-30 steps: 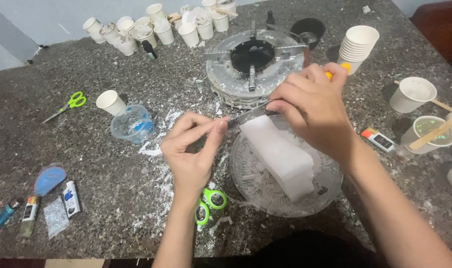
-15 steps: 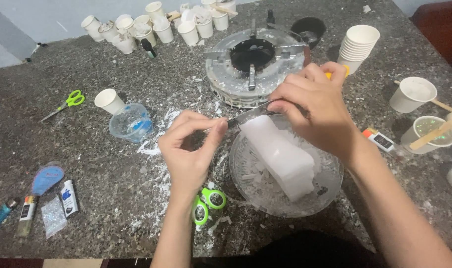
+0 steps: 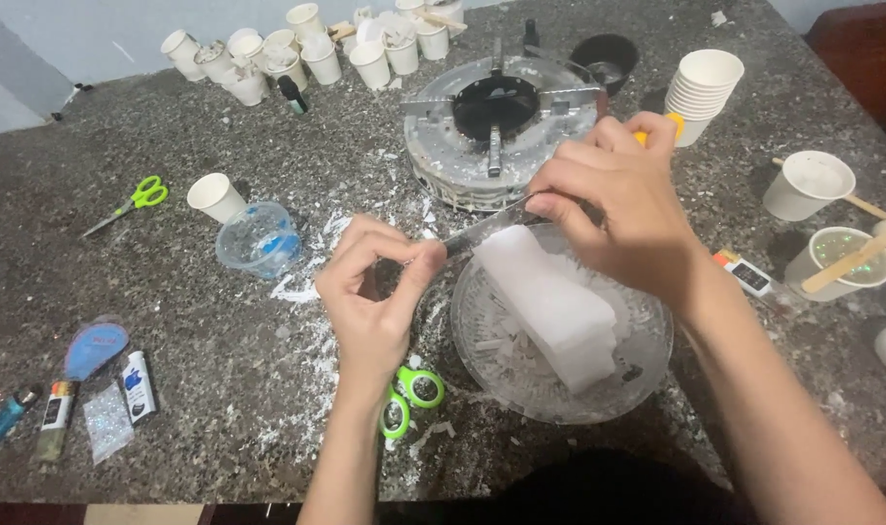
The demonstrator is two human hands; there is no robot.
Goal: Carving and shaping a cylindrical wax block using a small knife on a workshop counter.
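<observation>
Head view | both hands' grip (image 3: 380,292) (image 3: 623,209) clamped on thin metal blade (image 3: 487,230) | over waxy white block (image 3: 550,306) | ribbed glass dish (image 3: 647,374)

Wax block (image 3: 550,306) in glass bowl (image 3: 647,374)

1. I saw a dull metal blade (image 3: 487,228) against a matt, waxy white block (image 3: 550,306).
2. The ribbed bowl (image 3: 647,365) was clear and glossy like glass.
3. I noted a rough, speckled stone tabletop (image 3: 171,389) and matt paper cups (image 3: 706,83).
</observation>
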